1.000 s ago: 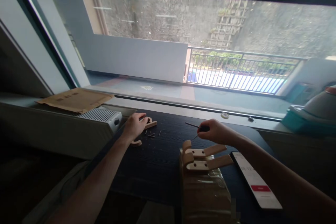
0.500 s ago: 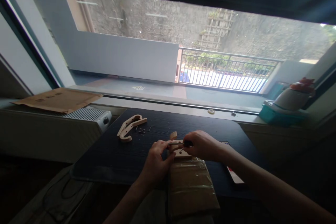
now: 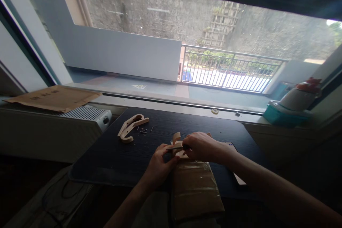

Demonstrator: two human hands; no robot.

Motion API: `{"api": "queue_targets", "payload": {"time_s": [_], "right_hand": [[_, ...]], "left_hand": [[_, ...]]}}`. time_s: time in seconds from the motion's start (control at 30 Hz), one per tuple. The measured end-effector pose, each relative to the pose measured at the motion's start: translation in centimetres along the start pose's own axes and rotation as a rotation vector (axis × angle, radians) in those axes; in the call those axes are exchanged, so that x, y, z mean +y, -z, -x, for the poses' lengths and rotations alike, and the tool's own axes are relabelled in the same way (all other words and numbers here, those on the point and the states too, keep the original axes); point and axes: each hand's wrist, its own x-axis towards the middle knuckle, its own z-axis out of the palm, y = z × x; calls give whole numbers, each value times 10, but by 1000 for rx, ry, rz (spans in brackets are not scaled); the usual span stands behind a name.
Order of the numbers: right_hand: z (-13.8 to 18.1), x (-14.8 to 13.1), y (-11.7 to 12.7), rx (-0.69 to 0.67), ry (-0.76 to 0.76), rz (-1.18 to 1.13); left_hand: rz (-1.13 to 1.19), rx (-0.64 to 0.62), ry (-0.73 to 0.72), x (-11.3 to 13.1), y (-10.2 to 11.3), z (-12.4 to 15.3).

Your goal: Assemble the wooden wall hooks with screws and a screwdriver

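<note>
My right hand point(image 3: 201, 146) is closed around the dark handle of a screwdriver point(image 3: 175, 147), whose metal shaft points left. My left hand point(image 3: 157, 165) pinches the left side of a pale wooden piece with holes point(image 3: 182, 155), its fingers close to the screwdriver's tip. Those fingers hide the tip and whatever it meets. A curved wooden end point(image 3: 176, 137) sticks up behind the piece. Beneath lies a brown taped cardboard box point(image 3: 197, 188), which reaches over the table's near edge.
Two curved wooden hooks point(image 3: 128, 131) lie on the dark table point(image 3: 107, 160), with several screws point(image 3: 143, 131) beside them. A phone point(image 3: 239, 178) is partly under my right forearm. On the windowsill are a tape roll point(image 3: 214, 111) and a teal box point(image 3: 287, 115). A brown envelope point(image 3: 55, 98) lies at left.
My right hand has shifted slightly left with the screwdriver, whose shaft now slants a little. My left hand keeps its hold on the wooden piece. The view has tilted slightly.
</note>
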Motion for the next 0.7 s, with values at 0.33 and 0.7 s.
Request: {"api": "queue_targets", "payload": {"time_s": [0.33,0.7], "right_hand": [[-3,4,-11,0,56,-179],[1,9,-15,76,-40,-251]], "left_hand": [[-2,-4,13,4,0,2],[-104,33,23,3,-2,1]]}}
